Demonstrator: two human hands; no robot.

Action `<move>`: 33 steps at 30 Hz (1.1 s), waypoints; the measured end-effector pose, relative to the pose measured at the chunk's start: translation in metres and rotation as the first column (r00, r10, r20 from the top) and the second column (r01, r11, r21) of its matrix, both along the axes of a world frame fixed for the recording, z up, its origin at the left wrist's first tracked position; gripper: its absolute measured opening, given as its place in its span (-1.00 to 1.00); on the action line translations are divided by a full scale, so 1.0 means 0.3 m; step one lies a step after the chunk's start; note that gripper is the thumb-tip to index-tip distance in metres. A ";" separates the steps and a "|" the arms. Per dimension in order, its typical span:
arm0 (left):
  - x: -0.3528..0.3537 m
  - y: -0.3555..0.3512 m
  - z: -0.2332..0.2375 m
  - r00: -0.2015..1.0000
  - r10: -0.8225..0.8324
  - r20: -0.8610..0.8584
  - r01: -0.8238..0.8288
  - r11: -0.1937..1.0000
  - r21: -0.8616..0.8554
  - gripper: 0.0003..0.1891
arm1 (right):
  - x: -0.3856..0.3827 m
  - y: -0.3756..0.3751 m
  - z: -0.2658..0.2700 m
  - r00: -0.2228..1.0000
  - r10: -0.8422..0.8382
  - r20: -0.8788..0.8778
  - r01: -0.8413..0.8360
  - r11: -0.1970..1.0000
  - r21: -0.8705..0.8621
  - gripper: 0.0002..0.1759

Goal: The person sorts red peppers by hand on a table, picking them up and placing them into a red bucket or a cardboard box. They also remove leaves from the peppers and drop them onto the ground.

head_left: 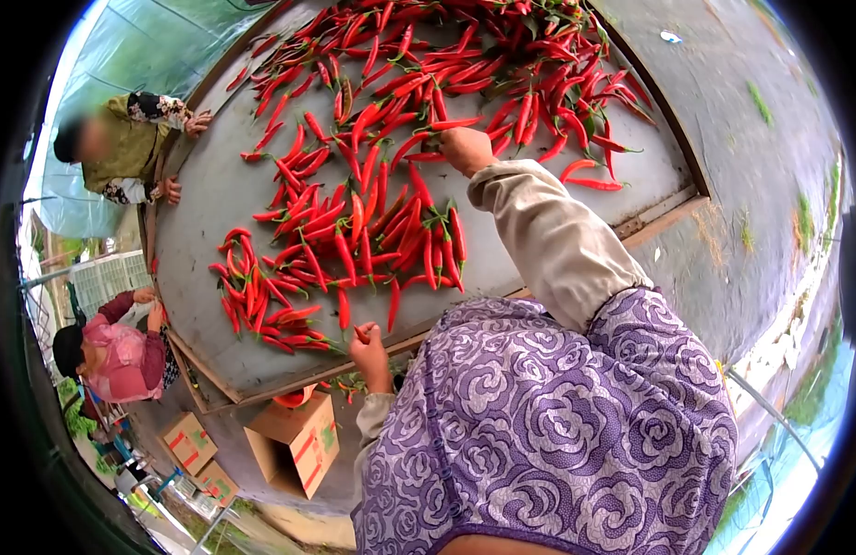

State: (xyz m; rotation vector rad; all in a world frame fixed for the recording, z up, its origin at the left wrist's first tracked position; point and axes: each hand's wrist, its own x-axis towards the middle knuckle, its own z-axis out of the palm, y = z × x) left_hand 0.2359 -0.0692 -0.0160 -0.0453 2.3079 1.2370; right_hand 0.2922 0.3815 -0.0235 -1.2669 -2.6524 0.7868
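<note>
Red chili peppers point(340, 222) with green stems lie spread and heaped over a grey table point(502, 250). My right hand point(467, 150) reaches over the middle of the table, its fingers closed at a pepper among the others; the fingertips are partly hidden. At the table's near edge, my left hand point(369, 355) is closed around a red pepper, of which a small piece shows at the fingers. The denser heap point(539, 46) lies beyond my right hand, and a looser group spreads between both hands and to the left.
A wooden rim point(664, 213) borders the table. Two people stand at its left side, one point(123, 153) with hands on the edge, the other point(123, 356) in pink. An open cardboard box point(294, 444) and closed boxes point(187, 442) sit on the ground below.
</note>
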 end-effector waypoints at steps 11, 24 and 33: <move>0.049 0.073 0.040 0.994 -0.100 -0.036 0.098 0.994 -0.058 -0.80 | 0.021 -0.005 0.026 0.998 0.055 0.032 -0.056 0.998 0.025 -0.78; 0.041 0.119 0.074 0.978 -0.189 -0.090 0.187 0.982 -0.026 -0.84 | 0.362 -0.021 0.192 0.904 -0.209 -0.373 -0.039 0.829 -0.558 -0.84; 0.028 0.396 0.158 0.558 -0.748 -0.359 0.760 0.635 -0.143 -0.54 | 0.815 -0.275 0.348 0.471 0.812 0.345 -0.540 0.574 -0.615 -0.75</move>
